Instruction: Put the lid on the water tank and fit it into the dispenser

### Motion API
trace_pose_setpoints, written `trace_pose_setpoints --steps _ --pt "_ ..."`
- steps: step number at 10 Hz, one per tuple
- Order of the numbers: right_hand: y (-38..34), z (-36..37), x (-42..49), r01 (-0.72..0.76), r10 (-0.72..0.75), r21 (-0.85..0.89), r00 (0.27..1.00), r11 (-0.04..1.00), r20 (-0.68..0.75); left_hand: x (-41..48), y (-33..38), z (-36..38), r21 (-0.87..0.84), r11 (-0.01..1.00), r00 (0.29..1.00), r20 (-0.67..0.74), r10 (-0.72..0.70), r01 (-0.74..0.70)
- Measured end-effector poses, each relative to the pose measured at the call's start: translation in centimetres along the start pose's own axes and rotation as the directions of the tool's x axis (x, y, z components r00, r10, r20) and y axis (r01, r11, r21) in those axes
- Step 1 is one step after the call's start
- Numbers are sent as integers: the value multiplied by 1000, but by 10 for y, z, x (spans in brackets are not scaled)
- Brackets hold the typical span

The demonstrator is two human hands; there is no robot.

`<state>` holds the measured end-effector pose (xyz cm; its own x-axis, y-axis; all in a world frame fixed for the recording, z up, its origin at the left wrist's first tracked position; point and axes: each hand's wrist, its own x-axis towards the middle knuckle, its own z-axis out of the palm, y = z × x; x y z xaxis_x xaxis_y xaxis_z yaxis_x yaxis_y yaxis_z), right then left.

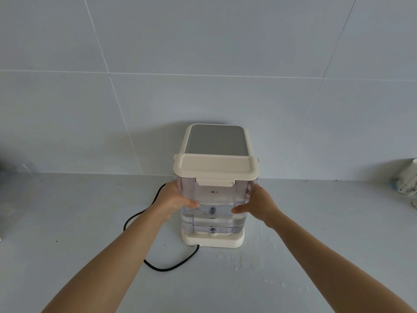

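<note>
A clear water tank (214, 197) with water in its lower part stands on the cream base (214, 241) of the dispenser (216, 138), against the dispenser's body with its grey top. A cream lid (215, 167) sits on the tank with its front clasp down. My left hand (174, 199) grips the tank's left side, thumb on the front face. My right hand (257, 204) grips its right side the same way.
A black power cord (158, 265) runs from the base and loops left over the grey counter (67, 222). Water drops lie on the counter to the right of the base. A white patterned container (407, 177) stands at the far right by the tiled wall (203, 53).
</note>
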<state>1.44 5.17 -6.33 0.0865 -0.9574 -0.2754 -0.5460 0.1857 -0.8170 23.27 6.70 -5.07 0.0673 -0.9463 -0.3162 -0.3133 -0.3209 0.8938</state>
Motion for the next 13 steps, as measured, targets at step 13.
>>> trace_pose_setpoints --steps 13 --pt "2 -8 -24 125 -124 -51 992 991 21 -24 -18 7 80 984 983 -83 164 -157"
